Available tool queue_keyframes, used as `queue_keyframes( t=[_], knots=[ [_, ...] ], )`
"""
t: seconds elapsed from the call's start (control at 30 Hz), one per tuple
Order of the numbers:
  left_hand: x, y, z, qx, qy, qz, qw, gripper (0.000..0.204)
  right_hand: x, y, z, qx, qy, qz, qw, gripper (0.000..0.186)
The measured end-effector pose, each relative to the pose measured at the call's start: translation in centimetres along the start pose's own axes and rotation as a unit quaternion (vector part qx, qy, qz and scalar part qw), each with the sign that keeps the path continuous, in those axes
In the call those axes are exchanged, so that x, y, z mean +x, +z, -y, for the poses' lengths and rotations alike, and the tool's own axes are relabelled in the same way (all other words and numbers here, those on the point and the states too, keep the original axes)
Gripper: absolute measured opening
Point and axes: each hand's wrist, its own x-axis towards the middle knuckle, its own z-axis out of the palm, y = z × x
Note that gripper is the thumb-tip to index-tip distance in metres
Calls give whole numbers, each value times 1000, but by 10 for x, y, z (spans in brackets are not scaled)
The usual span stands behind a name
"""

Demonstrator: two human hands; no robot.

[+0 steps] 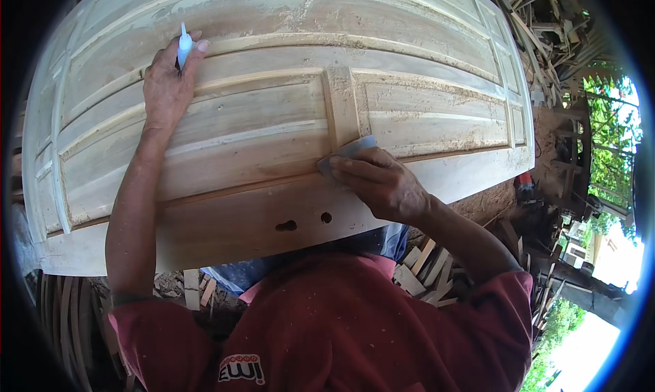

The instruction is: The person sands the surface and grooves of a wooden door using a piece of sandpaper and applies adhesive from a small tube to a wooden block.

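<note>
A large wooden panelled door (273,208) lies flat in front of me, with raised mouldings and sawdust in its recesses. In my left hand (169,85), over the far left panels, is a small bottle with a pale blue-white pointed nozzle (184,44); the fingers hide most of its body. My right hand (385,182) pinches a folded grey piece of sandpaper (358,146) against the door. It sits at the near end of the short middle upright (341,109), beside the near rail's moulding. Two dark holes (286,225) are cut through the near rail.
Wood offcuts (426,269) lie on the ground at my near right, and thin strips (71,310) at near left. A pile of scrap wood (539,23) stands beyond the door's far right corner. Something red (524,179) is by its right end.
</note>
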Motion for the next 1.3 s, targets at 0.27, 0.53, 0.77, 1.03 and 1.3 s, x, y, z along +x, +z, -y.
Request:
queue_keyframes(
  t=[0.27, 0.53, 0.77, 1.03, 1.3],
  knots=[
    [0, 16, -1, -42, 42, -43, 997, 44, 54, -6, -61, -137, 52, -119, 982, 37],
    [0, 10, 4, -85, 44, -68, 993, 40, -8, -64, -167, -269, 232, -212, 910, 26],
    [1, 10, -7, -65, 12, -69, 995, 40, 140, 23, -106, -161, 102, -98, 977, 28],
    [3, 3, 1, -43, 60, -66, 995, 38, 32, -45, -171, -148, 178, -132, 964, 15],
    [4, 14, -6, -152, 16, -97, 984, 42, 81, -34, -182, -92, 11, -197, 976, 18]
  ],
)
